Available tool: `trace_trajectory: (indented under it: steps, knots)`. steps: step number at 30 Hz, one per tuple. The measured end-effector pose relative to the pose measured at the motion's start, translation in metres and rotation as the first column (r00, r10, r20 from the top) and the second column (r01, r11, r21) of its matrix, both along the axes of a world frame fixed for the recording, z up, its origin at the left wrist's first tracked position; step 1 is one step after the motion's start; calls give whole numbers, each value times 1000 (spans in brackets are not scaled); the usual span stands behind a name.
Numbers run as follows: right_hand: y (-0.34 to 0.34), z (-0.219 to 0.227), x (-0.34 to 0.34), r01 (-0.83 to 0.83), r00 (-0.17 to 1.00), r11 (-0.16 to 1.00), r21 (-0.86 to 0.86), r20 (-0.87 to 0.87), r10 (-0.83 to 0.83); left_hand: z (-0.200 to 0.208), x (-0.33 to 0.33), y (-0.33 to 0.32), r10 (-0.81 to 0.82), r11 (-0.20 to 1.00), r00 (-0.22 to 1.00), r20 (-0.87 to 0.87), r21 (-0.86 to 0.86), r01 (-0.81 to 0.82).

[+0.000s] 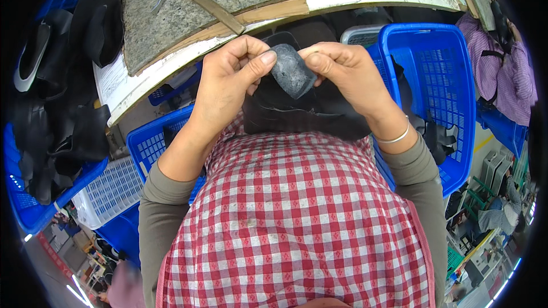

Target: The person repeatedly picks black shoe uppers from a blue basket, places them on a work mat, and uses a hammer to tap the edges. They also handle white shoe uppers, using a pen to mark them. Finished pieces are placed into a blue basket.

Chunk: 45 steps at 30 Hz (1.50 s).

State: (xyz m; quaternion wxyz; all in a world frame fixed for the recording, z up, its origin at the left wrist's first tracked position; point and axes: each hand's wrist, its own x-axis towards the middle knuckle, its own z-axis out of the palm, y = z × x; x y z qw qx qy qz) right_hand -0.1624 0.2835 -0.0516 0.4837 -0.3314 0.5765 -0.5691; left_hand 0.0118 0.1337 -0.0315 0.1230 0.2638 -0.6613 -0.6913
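Between my two hands is a small dark grey curved piece (292, 73), rounded with a pointed lower end and a mottled surface. My left hand (235, 68) pinches its left edge between thumb and forefinger. At the opposite edge, my right hand (342, 68) grips it the same way, thumb on top. Beneath it, a black sheet-like material (302, 115) lies across my lap over the red checked apron (285, 205). What the black material is cannot be told.
Ahead, a hammer (202, 3) rests on a stone slab (142, 34) on the workbench (117, 94). Black shoe uppers (105, 28) are piled at the left. Blue baskets (394, 51) stand at both sides, the right one holding black pieces. Other people (505, 68) are farther off.
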Motion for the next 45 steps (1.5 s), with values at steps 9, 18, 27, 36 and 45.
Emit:
trace_trajectory:
  steps: [9,18,27,36,45]
  knots:
    - [6,10,6,127,882,991,-35,-454,-129,14,9,-16,-284,959,950,-133,-27,283]
    - [22,21,33,49,795,998,-44,-603,-66,5,35,6,-113,808,990,80,-572,138]
    - [17,22,38,154,897,988,12,-421,-135,4,32,6,-96,857,994,43,-504,105]
    - [17,15,30,80,982,996,-35,-170,-85,-1,32,4,-57,886,998,31,-459,65]
    - [20,14,26,62,984,998,-28,-167,-66,-4,29,3,-86,891,996,-16,-449,70]
